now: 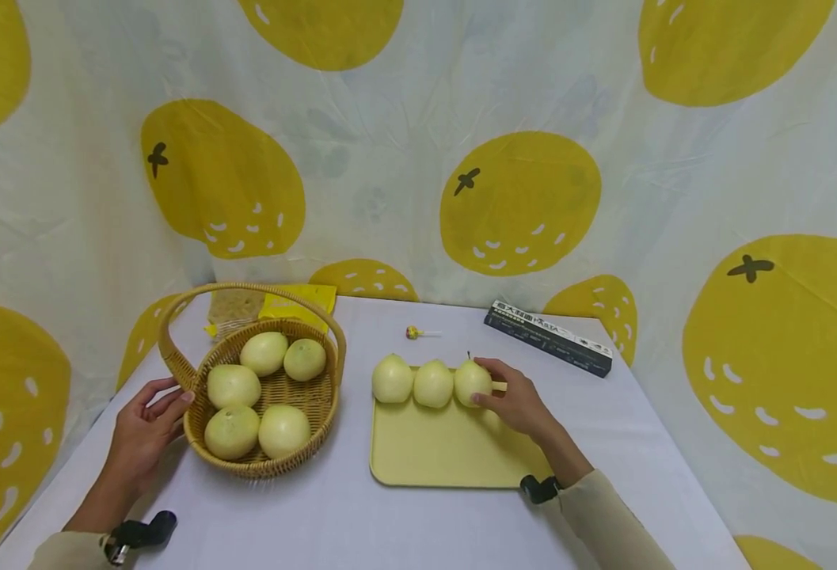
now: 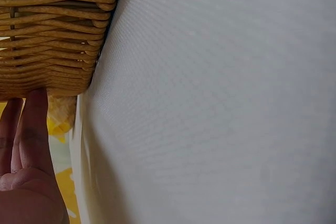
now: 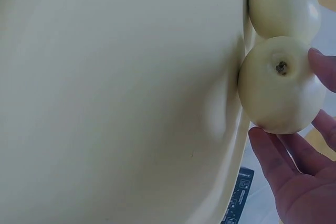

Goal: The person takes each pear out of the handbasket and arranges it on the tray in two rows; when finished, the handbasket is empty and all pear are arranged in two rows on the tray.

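Observation:
In the head view, a pear [image 1: 472, 383] with a thin stem stands at the back edge of the yellow tray [image 1: 454, 451]. My right hand [image 1: 518, 396] holds it between thumb and fingers; its blossom end [image 3: 282, 67] faces the right wrist camera. Two more pears [image 1: 393, 379] [image 1: 433, 384] stand beside it in a row to the left. My left hand [image 1: 143, 431] is at the left side of a wicker basket [image 1: 321, 439] with an arched handle. Its fairly straight fingers [image 2: 34, 129] touch the woven wall. Several pale yellow-green fruits [image 1: 285, 431] lie inside the basket.
Behind the basket lie yellow packets [image 1: 318, 298], partly hidden by it. A lollipop [image 1: 414, 332] lies beyond the tray on the white cloth. The dark pasta box [image 1: 548, 339] rests at the back right. A fruit-print curtain [image 1: 389, 198] hangs behind the table.

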{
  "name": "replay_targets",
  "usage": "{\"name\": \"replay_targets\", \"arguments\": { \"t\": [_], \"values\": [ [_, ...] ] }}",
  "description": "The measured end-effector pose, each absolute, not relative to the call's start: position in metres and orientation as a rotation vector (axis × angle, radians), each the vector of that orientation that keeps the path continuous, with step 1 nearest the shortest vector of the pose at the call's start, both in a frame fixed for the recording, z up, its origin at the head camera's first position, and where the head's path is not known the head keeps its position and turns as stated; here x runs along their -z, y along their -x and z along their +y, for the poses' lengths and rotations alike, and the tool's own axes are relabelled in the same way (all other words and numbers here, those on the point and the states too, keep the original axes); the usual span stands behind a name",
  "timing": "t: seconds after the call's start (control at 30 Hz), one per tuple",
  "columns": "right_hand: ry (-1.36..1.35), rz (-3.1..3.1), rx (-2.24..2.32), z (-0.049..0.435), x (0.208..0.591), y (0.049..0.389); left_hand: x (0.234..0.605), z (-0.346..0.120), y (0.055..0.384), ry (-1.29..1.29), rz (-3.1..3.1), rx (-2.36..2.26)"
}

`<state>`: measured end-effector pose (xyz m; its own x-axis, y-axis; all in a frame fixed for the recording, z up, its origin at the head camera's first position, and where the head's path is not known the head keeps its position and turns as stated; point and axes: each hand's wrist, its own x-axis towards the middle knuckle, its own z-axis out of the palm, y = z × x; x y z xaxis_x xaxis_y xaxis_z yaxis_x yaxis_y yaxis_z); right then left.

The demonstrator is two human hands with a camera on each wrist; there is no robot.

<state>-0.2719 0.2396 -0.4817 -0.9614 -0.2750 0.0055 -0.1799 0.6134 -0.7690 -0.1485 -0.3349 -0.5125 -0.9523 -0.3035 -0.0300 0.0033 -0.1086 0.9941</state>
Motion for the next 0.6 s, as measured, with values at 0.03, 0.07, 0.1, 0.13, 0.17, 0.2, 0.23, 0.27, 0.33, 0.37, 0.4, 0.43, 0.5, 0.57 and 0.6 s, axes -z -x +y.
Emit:
{"name": "replay_targets", "arguments": {
  "t": [0.03,0.07,0.1,0.13,0.17,0.2,0.23,0.27,0.33,0.37,0.4,0.43,0.5,0.57,0.6],
  "values": [
    [0.384,2.720,1.280,0.2399,0.4818,0.2718,0.5125,-0.3347,0.1484,-0.333,-1.941,2.173],
    [0.385,2.721,1.284,0.2402,0.4820,0.2718,0.5124,-0.3346,0.1482,-0.329,-1.940,2.176],
    [0.388,2.721,1.291,0.2405,0.4821,0.2717,0.5122,-0.3345,0.1480,-0.325,-1.938,2.176],
    [0.390,2.721,1.298,0.2407,0.4823,0.2715,0.5121,-0.3345,0.1479,-0.320,-1.935,2.177],
    [0.392,2.720,1.306,0.2408,0.4824,0.2714,0.5118,-0.3344,0.1479,-0.314,-1.929,2.178],
    [0.393,2.717,1.315,0.2408,0.4825,0.2713,0.5115,-0.3343,0.1476,-0.308,-1.929,2.176],
    [0.394,2.715,1.323,0.2408,0.4827,0.2712,0.5112,-0.3343,0.1476,-0.304,-1.927,2.175],
    [0.393,2.714,1.329,0.2410,0.4829,0.2711,0.5110,-0.3344,0.1476,-0.301,-1.930,2.172],
    [0.384,2.711,1.338,0.2412,0.4832,0.2710,0.5108,-0.3347,0.1479,-0.300,-1.931,2.170],
    [0.378,2.711,1.341,0.2413,0.4832,0.2710,0.5108,-0.3349,0.1481,-0.301,-1.931,2.173],
    [0.374,2.711,1.342,0.2413,0.4832,0.2708,0.5109,-0.3350,0.1483,-0.304,-1.934,2.172],
    [0.367,2.714,1.341,0.2415,0.4830,0.2708,0.5111,-0.3351,0.1485,-0.307,-1.934,2.173],
    [0.355,2.717,1.332,0.2417,0.4828,0.2707,0.5116,-0.3351,0.1488,-0.314,-1.935,2.174],
    [0.344,2.722,1.318,0.2420,0.4825,0.2702,0.5118,-0.3351,0.1487,-0.323,-1.940,2.173],
    [0.338,2.723,1.310,0.2421,0.4825,0.2699,0.5119,-0.3350,0.1487,-0.328,-1.946,2.170]
  ]
}}
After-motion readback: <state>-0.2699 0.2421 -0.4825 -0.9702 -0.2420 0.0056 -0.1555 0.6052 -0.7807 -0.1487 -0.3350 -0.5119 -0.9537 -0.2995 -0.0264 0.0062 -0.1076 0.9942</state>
